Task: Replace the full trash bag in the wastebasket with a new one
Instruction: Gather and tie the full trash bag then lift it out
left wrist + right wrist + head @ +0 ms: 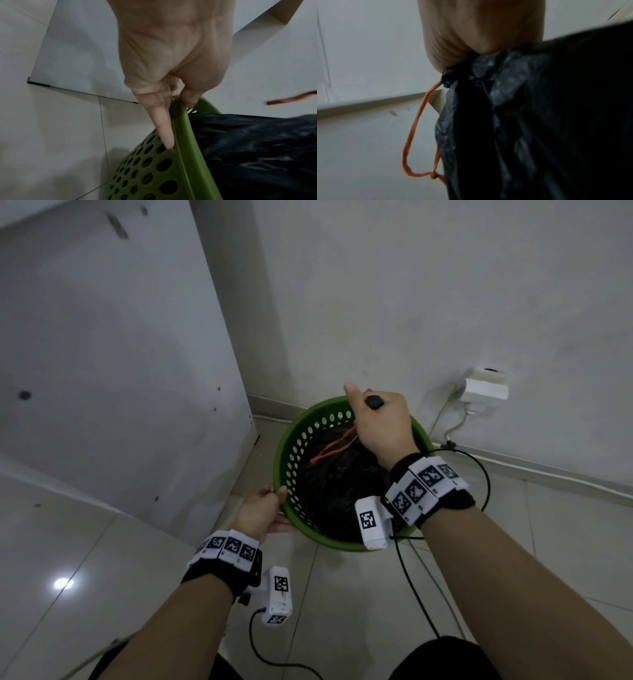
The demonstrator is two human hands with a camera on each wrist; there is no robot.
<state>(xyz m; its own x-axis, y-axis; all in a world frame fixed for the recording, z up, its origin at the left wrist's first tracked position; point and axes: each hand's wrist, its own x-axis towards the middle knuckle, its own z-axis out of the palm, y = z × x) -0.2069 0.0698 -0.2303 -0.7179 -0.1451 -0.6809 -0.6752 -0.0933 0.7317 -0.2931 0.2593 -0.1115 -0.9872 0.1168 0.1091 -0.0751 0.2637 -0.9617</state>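
Observation:
A green perforated wastebasket [291, 453] stands on the tiled floor in the room's corner, with a black trash bag [335, 491] filling it. My left hand [263, 508] grips the basket's near-left rim [178, 112], thumb inside and fingers [164, 132] outside. Above the basket, my right hand [376, 419] is closed around the gathered neck of the bag [488, 70]. An orange drawstring loop [334, 445] hangs from that fist, and in the right wrist view the drawstring [412, 135] dangles beside the bag.
A white cabinet panel [120, 354] stands close on the left. Behind the basket is the wall with a white socket box [483, 388] and cables. A black cable [476, 474] from my wrist loops over the floor at the right.

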